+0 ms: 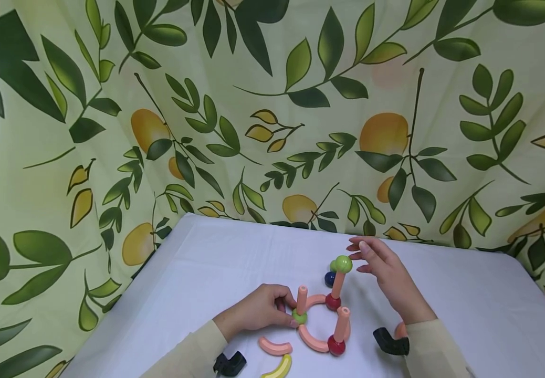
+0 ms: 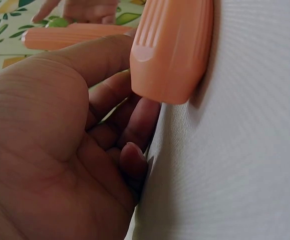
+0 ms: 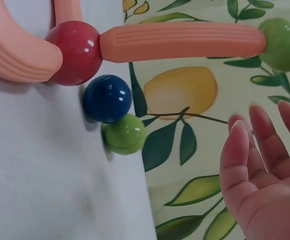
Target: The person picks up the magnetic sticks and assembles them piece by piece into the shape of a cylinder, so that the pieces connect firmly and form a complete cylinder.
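Note:
A ring of curved pink sticks joined by balls lies on the table, with three pink sticks standing up from it. My left hand (image 1: 265, 307) pinches the green ball (image 1: 299, 316) at the ring's left side, below one upright stick (image 1: 302, 299). In the left wrist view that ball is hidden. My right hand (image 1: 380, 265) is beside the green ball (image 3: 281, 45) topping the back upright stick (image 3: 184, 41). Its fingers are spread, holding nothing, and apart from the ball in the right wrist view. A red ball (image 3: 75, 53) forms that stick's base; another red ball (image 1: 336, 345) bears the front stick (image 1: 342, 324).
Behind the ring rest a loose blue ball (image 3: 107, 98) and a green ball (image 3: 125, 134). A curved pink stick (image 1: 274, 346) and a yellow curved stick (image 1: 279, 366) lie at the front. Another pink piece (image 1: 400, 330) shows by the right wrist. A leaf-print cloth (image 1: 272, 131) hangs behind the white table.

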Available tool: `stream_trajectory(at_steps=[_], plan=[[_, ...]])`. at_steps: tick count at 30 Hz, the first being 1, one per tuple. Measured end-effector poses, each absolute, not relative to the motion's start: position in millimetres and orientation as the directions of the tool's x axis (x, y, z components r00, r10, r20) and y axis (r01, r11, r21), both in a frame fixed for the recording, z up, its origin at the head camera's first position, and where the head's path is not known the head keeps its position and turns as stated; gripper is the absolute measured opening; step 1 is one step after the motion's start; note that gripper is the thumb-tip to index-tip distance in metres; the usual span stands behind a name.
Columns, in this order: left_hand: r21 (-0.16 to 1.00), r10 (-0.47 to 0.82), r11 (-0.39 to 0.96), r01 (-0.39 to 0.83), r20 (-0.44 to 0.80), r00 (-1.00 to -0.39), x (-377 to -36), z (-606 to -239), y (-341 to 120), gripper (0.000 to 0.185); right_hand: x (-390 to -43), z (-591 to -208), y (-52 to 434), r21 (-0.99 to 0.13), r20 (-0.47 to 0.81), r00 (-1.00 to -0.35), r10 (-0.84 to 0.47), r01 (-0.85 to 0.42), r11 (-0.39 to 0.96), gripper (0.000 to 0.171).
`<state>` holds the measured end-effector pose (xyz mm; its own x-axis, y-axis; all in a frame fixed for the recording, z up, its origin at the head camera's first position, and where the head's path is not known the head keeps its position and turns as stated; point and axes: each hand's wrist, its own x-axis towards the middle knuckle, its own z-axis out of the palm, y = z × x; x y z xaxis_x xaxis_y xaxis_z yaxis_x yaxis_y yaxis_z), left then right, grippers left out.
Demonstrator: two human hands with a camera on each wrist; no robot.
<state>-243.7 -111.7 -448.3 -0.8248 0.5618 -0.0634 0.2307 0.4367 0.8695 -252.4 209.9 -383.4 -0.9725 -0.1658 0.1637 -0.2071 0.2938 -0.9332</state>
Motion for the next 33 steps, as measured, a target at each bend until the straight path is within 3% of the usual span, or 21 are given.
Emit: stream_trajectory(at_steps=[10,16,21,27,33], plan=[[0.875,0.561,0.429,0.225,-0.063,-0.825,-244,-449,-111,0.024,-270,-399,208,-0.973,0.105,-0.984,-0.145,-0.132,0.188,0.069],[0.877,0.570,0.423,0.228,-0.062,-0.819,-245,-451,-111,0.023,-279,-417,206,-0.968,0.010,-0.981,-0.193,-0.058,0.244,0.071],[0.873,0.570,0.427,0.234,-0.059,-0.819,-245,-452,-111,0.023,-282,-430,204,-0.947,-0.072,-0.969,-0.235,-0.008,0.321,0.057],[0.870,0.564,0.435,0.233,-0.061,-0.824,-245,-451,-112,0.023,-282,-443,199,-0.878,-0.061,-0.971,-0.230,-0.058,0.475,0.035],[0.870,0.557,0.439,0.224,-0.068,-0.828,-243,-449,-112,0.023,-284,-450,200,-0.828,-0.022,-0.988,-0.150,-0.066,0.556,0.033]])
